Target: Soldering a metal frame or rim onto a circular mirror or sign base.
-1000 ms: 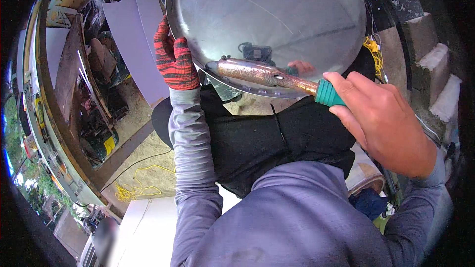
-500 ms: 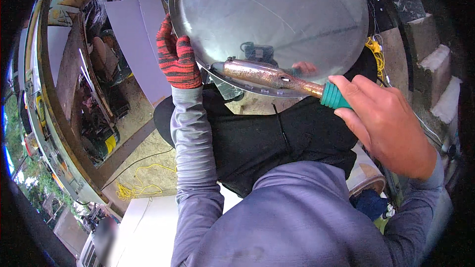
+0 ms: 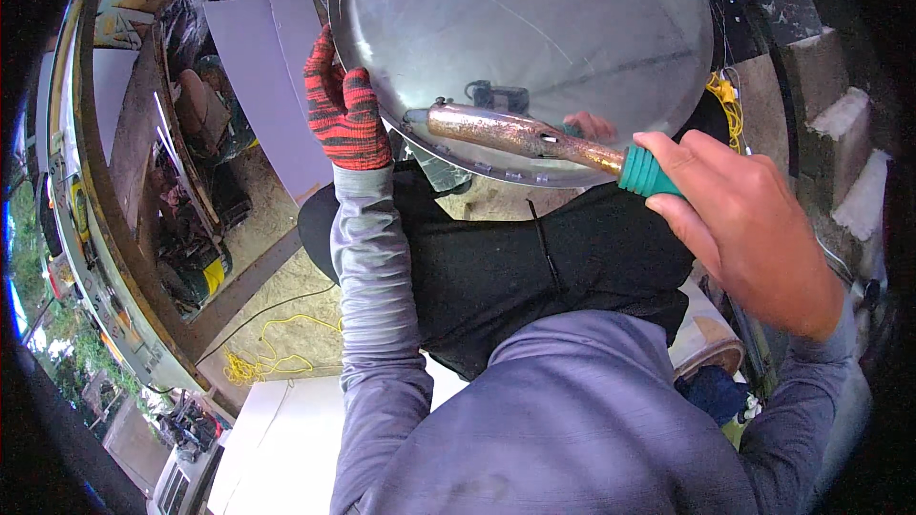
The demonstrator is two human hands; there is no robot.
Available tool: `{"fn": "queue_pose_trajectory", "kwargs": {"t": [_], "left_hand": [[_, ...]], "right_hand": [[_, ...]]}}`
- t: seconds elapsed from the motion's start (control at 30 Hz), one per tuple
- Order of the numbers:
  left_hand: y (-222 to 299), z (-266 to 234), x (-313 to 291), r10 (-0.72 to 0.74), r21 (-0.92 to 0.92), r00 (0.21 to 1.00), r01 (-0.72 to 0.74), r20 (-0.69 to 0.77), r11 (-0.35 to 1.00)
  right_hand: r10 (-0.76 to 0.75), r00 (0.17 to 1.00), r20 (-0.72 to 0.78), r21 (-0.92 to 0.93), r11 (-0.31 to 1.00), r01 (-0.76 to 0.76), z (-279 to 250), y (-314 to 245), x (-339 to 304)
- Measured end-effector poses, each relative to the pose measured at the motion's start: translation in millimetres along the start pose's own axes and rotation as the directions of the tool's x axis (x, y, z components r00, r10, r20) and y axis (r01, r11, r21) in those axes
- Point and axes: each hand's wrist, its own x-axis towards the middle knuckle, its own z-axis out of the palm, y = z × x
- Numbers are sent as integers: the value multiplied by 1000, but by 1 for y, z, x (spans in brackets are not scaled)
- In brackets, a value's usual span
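Note:
A big round sheet-metal tray (image 3: 534, 29) with a shiny, scratched face lies over my lap and fills the upper middle. My left hand (image 3: 345, 114), in a red and black striped glove, grips its left edge, fingers partly hidden behind the rim. My bare right hand (image 3: 739, 215) is closed round the green handle of a large soldering iron (image 3: 525, 135). The iron's worn, coppery barrel slants across the tray's near edge. Its dark tip is at the near left rim, close to the glove; whether it touches the metal I cannot tell. Small dark patches dot the near rim.
Pale sheet panels (image 3: 262, 67) lean at the left beside a cluttered shelf frame (image 3: 196, 181). Yellow cord (image 3: 262, 362) lies on the floor at lower left, and another yellow cord (image 3: 725, 110) at the right. Concrete blocks (image 3: 844, 114) stand far right, a bucket (image 3: 711, 358) near my right elbow.
The soldering iron has shifted slightly, its barrel now a little higher over the tray. My left hand and the tray have moved barely at all.

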Motion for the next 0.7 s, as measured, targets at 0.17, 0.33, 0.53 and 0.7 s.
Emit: {"fn": "queue_pose_trajectory", "kwargs": {"t": [0.17, 0.33, 0.53, 0.7], "left_hand": [[1, -1, 0, -9, 56, 1000, 8, 8, 998], [2, -1, 0, -25, 26, 1000, 25, 12, 999], [1, 1, 0, -7, 1, 1000, 7, -3, 1000], [-2, -1, 1, -5, -2, 1000, 5, 7, 1000]], "right_hand": [[-1, 1000, 26, 3, 1000, 1, -1, 0, 2], [9, 999, 42, -16, 1000, -9, -2, -2, 4], [-4, 999, 42, -50, 999, 6, -5, -4, 5], [-3, 1000, 29, -67, 998, 5, -6, -6, 6]]}}
